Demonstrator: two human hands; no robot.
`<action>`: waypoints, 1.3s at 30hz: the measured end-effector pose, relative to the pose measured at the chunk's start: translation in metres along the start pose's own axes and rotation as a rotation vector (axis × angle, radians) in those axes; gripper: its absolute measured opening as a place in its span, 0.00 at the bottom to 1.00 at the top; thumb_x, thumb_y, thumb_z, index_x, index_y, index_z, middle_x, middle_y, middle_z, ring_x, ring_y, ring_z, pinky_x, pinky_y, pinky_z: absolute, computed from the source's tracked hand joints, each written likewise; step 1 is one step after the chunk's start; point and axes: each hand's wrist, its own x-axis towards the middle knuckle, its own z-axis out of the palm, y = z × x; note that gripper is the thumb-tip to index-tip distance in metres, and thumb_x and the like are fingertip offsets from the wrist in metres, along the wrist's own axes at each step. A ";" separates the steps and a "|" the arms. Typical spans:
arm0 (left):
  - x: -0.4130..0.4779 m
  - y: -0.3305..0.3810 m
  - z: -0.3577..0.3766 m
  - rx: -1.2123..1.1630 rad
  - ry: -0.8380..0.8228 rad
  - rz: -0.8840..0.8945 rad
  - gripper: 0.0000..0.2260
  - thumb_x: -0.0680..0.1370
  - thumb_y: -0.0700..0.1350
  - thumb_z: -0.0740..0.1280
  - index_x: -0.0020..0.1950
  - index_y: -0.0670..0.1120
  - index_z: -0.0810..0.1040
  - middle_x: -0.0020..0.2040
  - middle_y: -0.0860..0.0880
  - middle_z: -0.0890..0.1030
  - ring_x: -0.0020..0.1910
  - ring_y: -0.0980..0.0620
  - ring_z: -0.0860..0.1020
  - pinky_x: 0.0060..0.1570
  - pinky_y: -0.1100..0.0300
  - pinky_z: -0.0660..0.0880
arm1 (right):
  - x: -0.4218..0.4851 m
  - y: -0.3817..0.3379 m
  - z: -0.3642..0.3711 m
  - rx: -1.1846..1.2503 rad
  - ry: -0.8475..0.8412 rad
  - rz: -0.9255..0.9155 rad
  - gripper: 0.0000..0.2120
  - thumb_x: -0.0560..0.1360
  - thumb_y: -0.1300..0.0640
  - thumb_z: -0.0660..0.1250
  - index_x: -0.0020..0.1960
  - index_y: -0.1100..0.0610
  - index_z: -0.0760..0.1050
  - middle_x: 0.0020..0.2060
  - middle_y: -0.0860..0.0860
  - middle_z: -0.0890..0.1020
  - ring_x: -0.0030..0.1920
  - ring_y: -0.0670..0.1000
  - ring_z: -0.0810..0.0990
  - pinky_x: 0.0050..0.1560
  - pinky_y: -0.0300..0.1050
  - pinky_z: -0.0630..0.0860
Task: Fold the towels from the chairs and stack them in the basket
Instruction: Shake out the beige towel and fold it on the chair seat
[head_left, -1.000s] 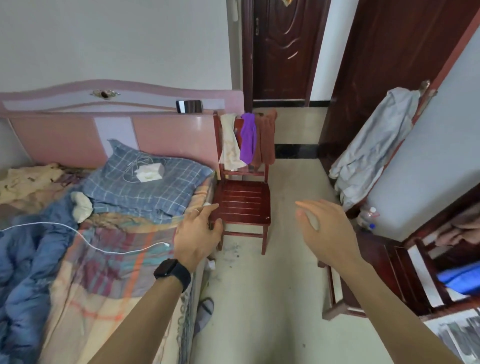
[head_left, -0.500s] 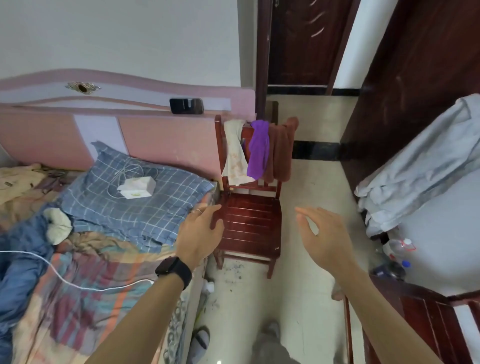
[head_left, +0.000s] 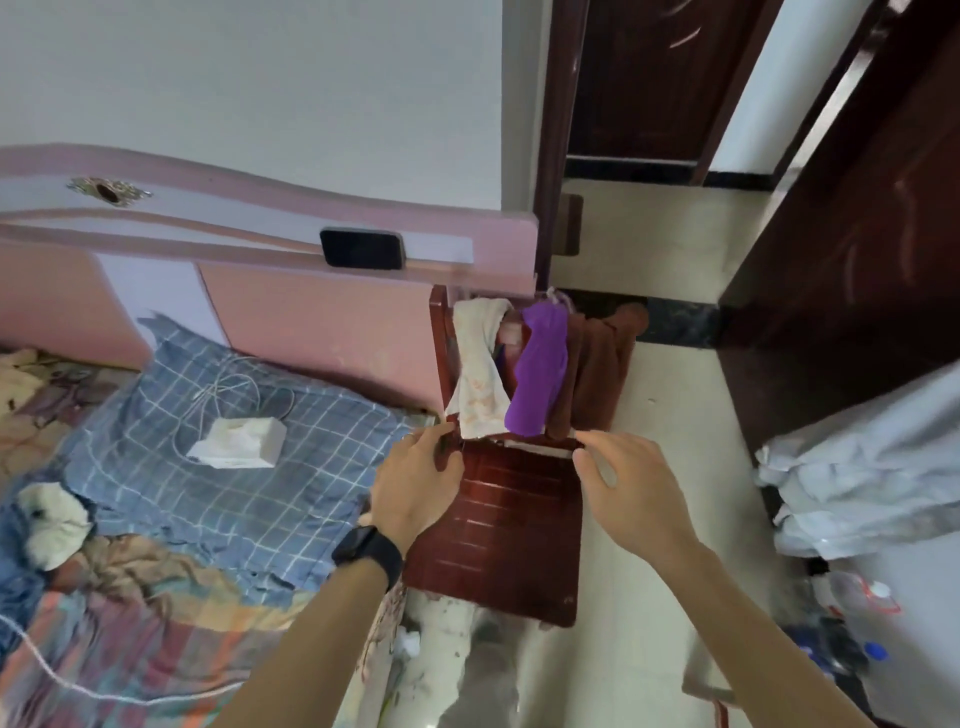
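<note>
Lower left, a checked pillow (head_left: 234, 467) lies on the bed. Left of centre, the left hand (head_left: 415, 483) hovers with relaxed fingers, gripping nothing, its fingertips just beside the cream towel (head_left: 480, 374). At centre, that towel, a purple towel (head_left: 537, 374) and a brown towel (head_left: 597, 374) hang over the back of the red chair (head_left: 514, 519), long axes up-down, free ends pointing down at the seat. Right of centre, the right hand (head_left: 628, 488) is spread and holds nothing
</note>
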 end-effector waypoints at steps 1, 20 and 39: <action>0.020 0.002 0.001 -0.028 -0.002 -0.001 0.20 0.78 0.54 0.62 0.71 0.56 0.72 0.67 0.51 0.77 0.64 0.48 0.74 0.62 0.50 0.73 | 0.018 0.000 0.005 -0.004 -0.012 0.017 0.17 0.82 0.46 0.60 0.66 0.49 0.79 0.61 0.45 0.82 0.65 0.52 0.76 0.69 0.48 0.70; 0.253 0.040 0.041 -0.237 0.018 -0.207 0.15 0.76 0.54 0.67 0.55 0.48 0.70 0.51 0.46 0.79 0.51 0.40 0.78 0.53 0.47 0.76 | 0.247 0.024 0.095 -0.325 -0.176 0.121 0.26 0.83 0.44 0.55 0.80 0.41 0.56 0.79 0.52 0.60 0.79 0.58 0.55 0.75 0.69 0.56; 0.098 0.094 -0.030 -0.870 -0.124 -0.057 0.09 0.66 0.47 0.74 0.42 0.49 0.77 0.37 0.55 0.76 0.40 0.52 0.75 0.42 0.52 0.73 | 0.100 -0.014 0.014 0.828 -0.352 0.420 0.20 0.75 0.31 0.61 0.51 0.43 0.82 0.51 0.41 0.86 0.56 0.43 0.82 0.60 0.45 0.76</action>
